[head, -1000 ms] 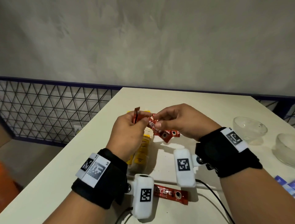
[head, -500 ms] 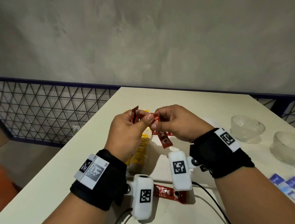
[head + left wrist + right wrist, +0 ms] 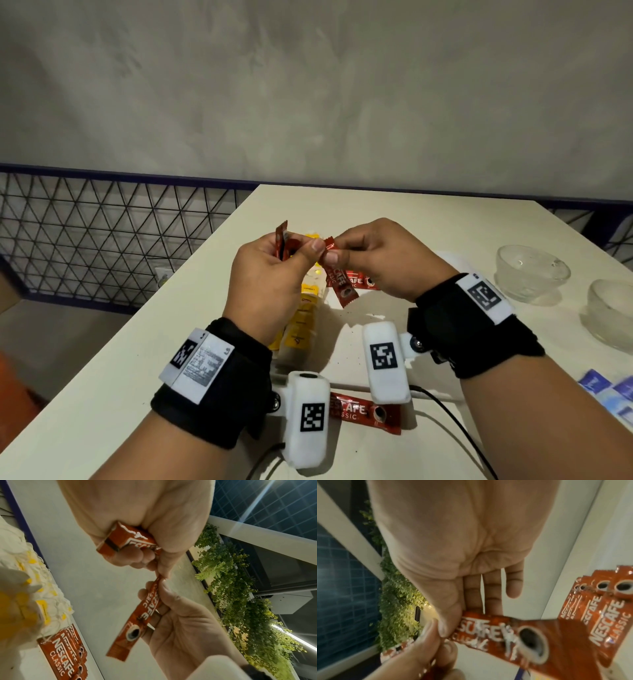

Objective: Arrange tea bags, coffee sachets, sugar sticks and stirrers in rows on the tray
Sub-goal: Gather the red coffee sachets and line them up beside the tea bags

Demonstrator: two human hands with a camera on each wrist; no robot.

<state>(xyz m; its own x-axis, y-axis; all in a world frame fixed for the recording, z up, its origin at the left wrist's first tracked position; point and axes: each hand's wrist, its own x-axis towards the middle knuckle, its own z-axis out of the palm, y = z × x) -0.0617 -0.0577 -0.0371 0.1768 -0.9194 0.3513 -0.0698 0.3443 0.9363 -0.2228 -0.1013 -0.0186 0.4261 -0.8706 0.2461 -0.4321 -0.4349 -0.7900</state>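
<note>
Nearest the person, below both wrists, one red coffee sachet (image 3: 364,413) lies flat on the white table (image 3: 394,212). Above it the two hands meet in the air. The left hand (image 3: 270,274) is curled round a small bunch of sachets (image 3: 282,243), its thumb pressing their tops. Touching that thumb, the right hand (image 3: 380,260) pinches the top end of a single hanging sachet (image 3: 340,284) between thumb and forefinger, the other fingers loosely straight behind it. Under the grip a heap of yellow-tagged tea bags (image 3: 305,315) sits on the table, with more red sachets (image 3: 356,279) just beyond. Off to the right stand two glass bowls (image 3: 531,270) and some blue packets (image 3: 613,390).
</note>
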